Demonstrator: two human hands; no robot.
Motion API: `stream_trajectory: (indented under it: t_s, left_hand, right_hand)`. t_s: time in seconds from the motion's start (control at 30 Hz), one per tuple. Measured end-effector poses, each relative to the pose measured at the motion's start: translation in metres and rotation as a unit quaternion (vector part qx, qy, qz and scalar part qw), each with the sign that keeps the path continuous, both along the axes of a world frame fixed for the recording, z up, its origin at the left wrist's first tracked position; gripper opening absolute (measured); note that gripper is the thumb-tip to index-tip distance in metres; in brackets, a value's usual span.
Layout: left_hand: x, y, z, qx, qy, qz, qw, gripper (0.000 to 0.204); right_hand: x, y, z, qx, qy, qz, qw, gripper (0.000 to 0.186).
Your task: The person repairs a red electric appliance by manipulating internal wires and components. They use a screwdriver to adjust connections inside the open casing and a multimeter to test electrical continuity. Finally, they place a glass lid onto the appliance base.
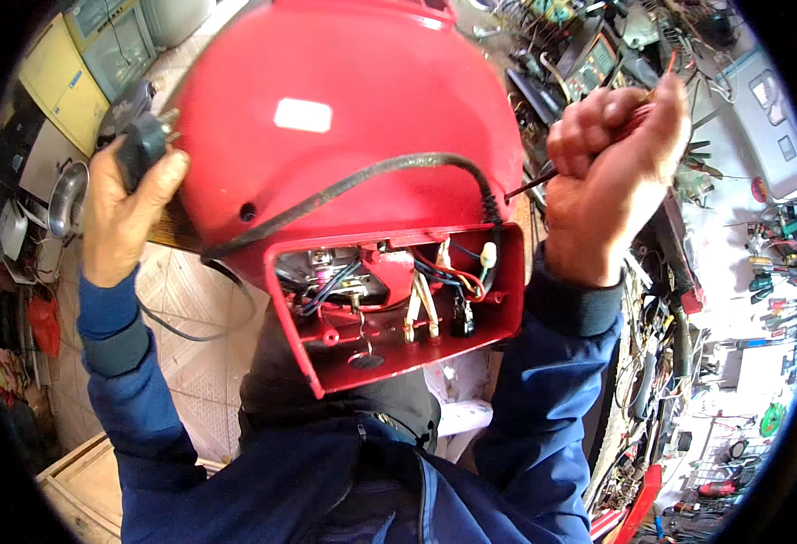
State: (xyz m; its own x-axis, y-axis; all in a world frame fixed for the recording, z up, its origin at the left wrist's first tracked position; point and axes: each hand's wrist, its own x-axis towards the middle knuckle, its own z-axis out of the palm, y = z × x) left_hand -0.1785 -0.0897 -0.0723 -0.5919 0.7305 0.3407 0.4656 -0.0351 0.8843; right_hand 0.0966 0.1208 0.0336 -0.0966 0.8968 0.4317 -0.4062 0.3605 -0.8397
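A large rounded red appliance housing [362, 100] sits in front of me, with its open box-shaped compartment [389, 363] toward my body. Inside are several wires [430, 272], a white connector [488, 255] and metal parts. My left hand [122, 213] is closed round a black power plug [142, 150], prongs toward the housing. The thick black cord [371, 170] arches across the housing and enters the compartment's right side. My right hand [607, 172] grips a screwdriver [533, 184]; its dark shaft reaches the housing's right side, the tip at or beside a small hole. Most of its handle is hidden in my fist.
A crowded workbench [634, 363] with tools and scrap runs down the right, with a multimeter [595, 63] at its far end. Yellow cabinets [61, 86] stand at the far left, near a round metal dish [68, 199]. Tiled floor [190, 299] shows below.
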Motion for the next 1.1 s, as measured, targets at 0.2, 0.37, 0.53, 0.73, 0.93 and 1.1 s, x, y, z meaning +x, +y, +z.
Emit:
stream_trajectory:
  t_s: [0.2,0.37,0.53,0.73,0.93,1.1]
  left_hand:
    - [0.005,0.008,0.007,0.038,0.008,-0.067,0.997,0.031]
    - [-0.002,0.010,0.012,0.013,0.016,-0.096,0.995,0.034]
    - [0.005,0.006,0.018,0.000,0.007,-0.082,0.997,0.031]
    - [0.005,0.000,0.012,-0.011,-0.028,-0.065,0.997,0.028]
    - [-0.003,0.005,0.009,0.003,-0.006,-0.092,0.996,0.031]
    - [-0.002,0.001,0.020,-0.020,-0.023,-0.113,0.993,0.041]
  right_hand:
    - [0.013,0.017,-0.002,-0.044,-0.014,0.151,0.987,0.052]
    - [0.024,0.027,0.014,-0.056,-0.054,0.378,0.923,0.055]
    - [0.026,0.029,0.009,-0.052,-0.064,0.388,0.918,0.059]
    - [0.008,0.006,0.001,-0.076,0.003,0.073,0.994,0.053]
    - [0.008,-0.003,0.006,-0.031,-0.048,0.111,0.992,0.050]
    - [0.046,0.003,0.033,0.190,-0.113,0.008,0.975,0.030]
